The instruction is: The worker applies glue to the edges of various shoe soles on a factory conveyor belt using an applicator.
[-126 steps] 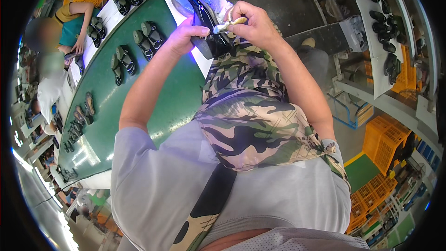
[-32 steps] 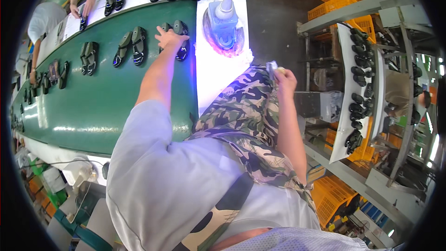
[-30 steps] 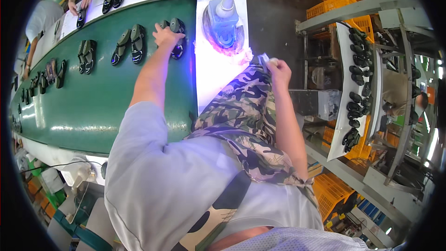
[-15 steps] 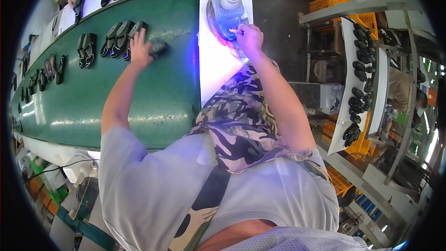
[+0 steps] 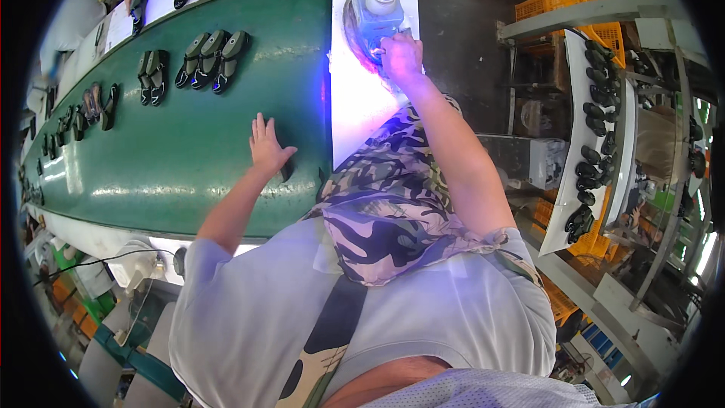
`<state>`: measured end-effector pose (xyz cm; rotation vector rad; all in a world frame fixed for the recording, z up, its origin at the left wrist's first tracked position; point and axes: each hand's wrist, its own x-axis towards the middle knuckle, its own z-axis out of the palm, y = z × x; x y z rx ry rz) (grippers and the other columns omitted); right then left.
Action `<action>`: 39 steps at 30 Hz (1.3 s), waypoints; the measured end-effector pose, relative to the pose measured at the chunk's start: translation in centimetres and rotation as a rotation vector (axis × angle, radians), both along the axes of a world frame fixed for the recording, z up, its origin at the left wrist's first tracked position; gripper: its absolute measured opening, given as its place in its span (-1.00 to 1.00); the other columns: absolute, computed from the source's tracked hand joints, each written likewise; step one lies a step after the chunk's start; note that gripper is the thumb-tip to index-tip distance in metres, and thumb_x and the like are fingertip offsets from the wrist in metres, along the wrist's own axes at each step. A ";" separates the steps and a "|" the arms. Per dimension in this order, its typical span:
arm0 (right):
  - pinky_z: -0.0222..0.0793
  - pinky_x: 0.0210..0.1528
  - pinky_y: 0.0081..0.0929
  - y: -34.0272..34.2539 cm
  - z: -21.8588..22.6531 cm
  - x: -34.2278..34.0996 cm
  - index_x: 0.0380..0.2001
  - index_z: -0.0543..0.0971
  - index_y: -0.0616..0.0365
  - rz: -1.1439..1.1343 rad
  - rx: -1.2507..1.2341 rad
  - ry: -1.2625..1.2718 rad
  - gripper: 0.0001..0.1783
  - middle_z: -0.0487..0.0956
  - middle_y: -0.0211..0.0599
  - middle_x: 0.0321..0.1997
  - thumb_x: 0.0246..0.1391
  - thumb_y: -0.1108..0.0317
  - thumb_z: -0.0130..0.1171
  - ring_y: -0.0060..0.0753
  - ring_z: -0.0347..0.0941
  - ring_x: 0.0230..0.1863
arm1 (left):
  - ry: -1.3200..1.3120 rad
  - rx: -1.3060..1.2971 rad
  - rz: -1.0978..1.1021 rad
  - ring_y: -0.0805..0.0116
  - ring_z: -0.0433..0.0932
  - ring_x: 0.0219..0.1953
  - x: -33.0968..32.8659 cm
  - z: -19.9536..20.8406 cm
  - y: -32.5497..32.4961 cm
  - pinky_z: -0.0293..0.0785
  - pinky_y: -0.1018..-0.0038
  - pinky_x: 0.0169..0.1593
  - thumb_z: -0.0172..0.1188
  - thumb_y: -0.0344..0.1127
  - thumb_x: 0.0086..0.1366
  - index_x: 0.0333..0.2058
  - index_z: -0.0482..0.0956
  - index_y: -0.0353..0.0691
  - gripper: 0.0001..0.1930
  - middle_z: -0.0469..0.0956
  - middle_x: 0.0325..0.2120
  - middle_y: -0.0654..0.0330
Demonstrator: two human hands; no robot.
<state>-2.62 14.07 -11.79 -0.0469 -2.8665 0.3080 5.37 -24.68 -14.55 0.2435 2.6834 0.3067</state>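
Ahead and left of my left hand (image 5: 270, 149), three black shoes (image 5: 209, 60) now stand free of my fingers; work seems shifted to the dark, mostly hidden thing (image 5: 286, 173) by that thumb, grip unclear. Well apart, my right hand (image 5: 402, 59) curls beside the bottle (image 5: 379, 9), its hold unclear.

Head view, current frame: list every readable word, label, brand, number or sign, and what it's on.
None legible.
Blue bottle: no lettering I can make out.
Black shoes on the green surface: too small to read any marking.
Camouflage strap: thin dark lines, not readable as words.
Pale box at right: too small and blurred to tell.
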 end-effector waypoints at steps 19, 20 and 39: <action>0.48 -0.21 -0.33 4.4 -0.9 2.8 -0.39 0.68 0.07 -0.732 -0.594 -0.244 -0.75 0.66 -0.22 -0.41 -0.19 0.21 0.34 -0.24 0.59 -0.34 | -0.739 1.154 0.829 0.20 0.62 -0.15 -3.1 0.3 -1.7 0.57 0.27 -0.06 0.44 -0.36 -0.03 -0.07 0.51 -0.36 -0.48 0.61 -0.19 0.11; 0.47 -0.35 -0.39 5.0 -1.1 3.1 -0.41 0.66 0.12 -0.711 -0.698 -0.176 -0.74 0.64 -0.30 -0.49 -0.23 0.26 0.41 -0.40 0.56 -0.48 | -0.631 1.241 0.719 0.21 0.60 -0.12 -3.9 0.5 -0.2 0.52 0.29 0.02 0.45 -0.37 -0.04 -0.05 0.50 -0.36 -0.46 0.61 -0.18 0.12; 0.49 -0.25 -0.53 0.3 16.0 7.5 -0.37 0.51 0.19 -0.078 -1.780 0.244 -0.75 0.57 -0.33 -0.35 -0.09 0.57 0.40 -0.49 0.54 -0.35 | 0.896 1.008 -0.973 -0.10 0.59 -0.02 -8.6 20.7 16.7 0.53 0.14 0.08 0.29 -0.51 0.01 -0.04 0.45 -0.38 -0.53 0.57 -0.06 -0.12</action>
